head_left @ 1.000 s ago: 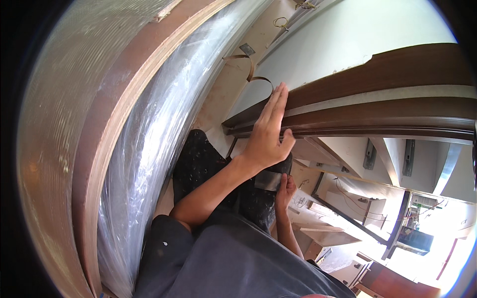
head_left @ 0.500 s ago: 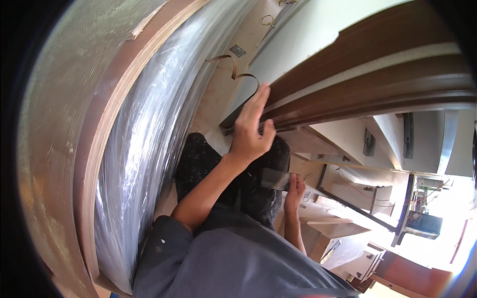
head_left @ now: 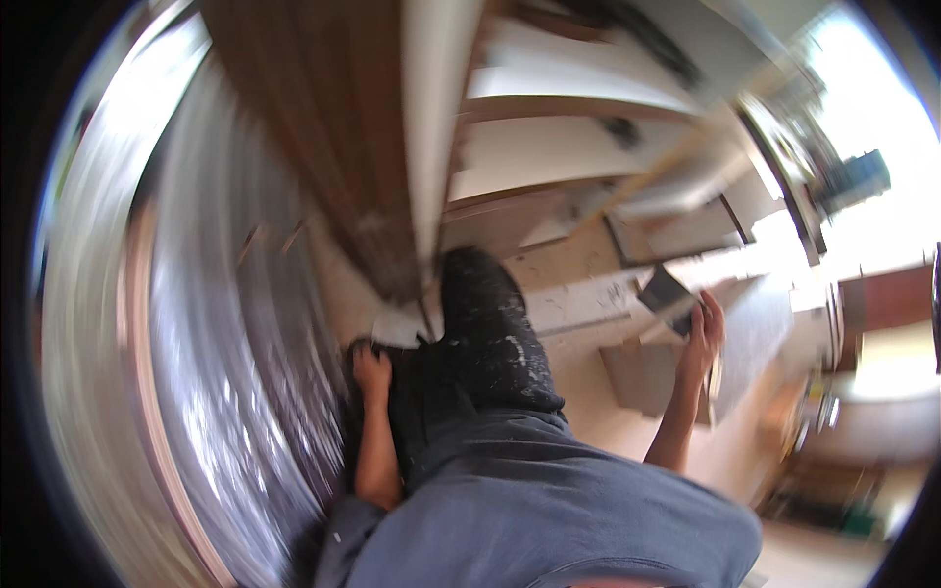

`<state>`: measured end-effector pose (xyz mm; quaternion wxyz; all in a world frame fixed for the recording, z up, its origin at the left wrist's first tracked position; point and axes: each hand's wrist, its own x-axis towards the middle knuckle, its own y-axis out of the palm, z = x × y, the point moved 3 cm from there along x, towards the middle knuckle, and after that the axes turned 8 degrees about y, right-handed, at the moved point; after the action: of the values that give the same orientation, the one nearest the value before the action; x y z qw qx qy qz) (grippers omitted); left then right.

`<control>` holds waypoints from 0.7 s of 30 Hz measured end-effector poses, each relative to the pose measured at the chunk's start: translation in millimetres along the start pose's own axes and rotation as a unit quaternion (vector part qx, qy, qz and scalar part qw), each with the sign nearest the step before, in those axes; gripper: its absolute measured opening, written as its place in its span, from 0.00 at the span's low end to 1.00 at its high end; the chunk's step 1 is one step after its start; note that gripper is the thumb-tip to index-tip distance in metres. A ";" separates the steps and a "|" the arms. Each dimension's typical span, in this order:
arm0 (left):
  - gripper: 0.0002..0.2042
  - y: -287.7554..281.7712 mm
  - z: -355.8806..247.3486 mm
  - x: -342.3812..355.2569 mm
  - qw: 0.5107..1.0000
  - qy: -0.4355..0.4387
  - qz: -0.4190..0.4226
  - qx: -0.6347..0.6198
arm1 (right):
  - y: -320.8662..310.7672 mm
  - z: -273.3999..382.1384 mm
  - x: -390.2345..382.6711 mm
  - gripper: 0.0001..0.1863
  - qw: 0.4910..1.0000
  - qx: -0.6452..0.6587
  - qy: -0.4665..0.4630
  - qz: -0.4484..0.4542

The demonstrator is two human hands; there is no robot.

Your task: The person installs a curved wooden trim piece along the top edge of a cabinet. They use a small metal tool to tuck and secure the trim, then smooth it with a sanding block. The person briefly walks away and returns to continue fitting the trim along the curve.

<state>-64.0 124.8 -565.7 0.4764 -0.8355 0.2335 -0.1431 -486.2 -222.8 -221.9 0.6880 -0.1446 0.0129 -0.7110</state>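
Note:
My right hand [head_left: 708, 328] is closed on the edge of a flat, dark rectangular piece [head_left: 668, 297], held out to the right of my knee. Whether it is a blade or a sheet I cannot make out. My left hand [head_left: 371, 370] is low at my dark, paint-flecked trousers [head_left: 500, 338], by the left knee. Its fingers are blurred and partly hidden. Ahead of me a long dark brown wooden panel [head_left: 328, 127] with a moulded face stands on edge, its lower end close to my knees.
Plastic-wrapped panels [head_left: 221, 323] line my left side, with a pale-edged board [head_left: 147, 363] beyond them. White cabinet parts [head_left: 578, 73] with brown edges are ahead to the right. A box-like cabinet piece [head_left: 627, 377] sits on the floor near my right arm.
My left hand has left the brown panel and dropped to my left knee. My right hand has moved out rightward with the flat piece. The view has swung round and is blurred.

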 end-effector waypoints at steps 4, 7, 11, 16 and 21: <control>0.20 18.9 3.7 8.0 0.994 0.030 0.107 -0.014 | -71.7 -29.7 11.7 0.14 0.990 0.031 0.014 -0.139; 0.20 22.5 3.4 17.6 0.988 -0.012 0.151 0.009 | -116.2 -49.4 6.1 0.12 0.975 0.052 0.045 -0.211; 0.21 20.2 3.1 22.9 0.986 0.008 0.165 0.004 | -168.9 -72.2 3.0 0.07 0.946 0.027 0.006 -0.322; 0.21 18.3 5.8 19.0 0.986 0.012 0.165 -0.005 | -250.9 -148.5 32.3 0.09 0.902 0.129 0.062 -0.407; 0.20 18.5 6.5 14.8 0.990 0.022 0.135 -0.018 | -301.3 -227.2 44.8 0.16 0.888 -0.203 0.121 -0.395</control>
<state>-53.2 113.7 -584.7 0.4712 -0.8013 0.3570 -0.0919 -831.2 -291.9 -365.6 0.2987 -0.1869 0.1815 -0.9181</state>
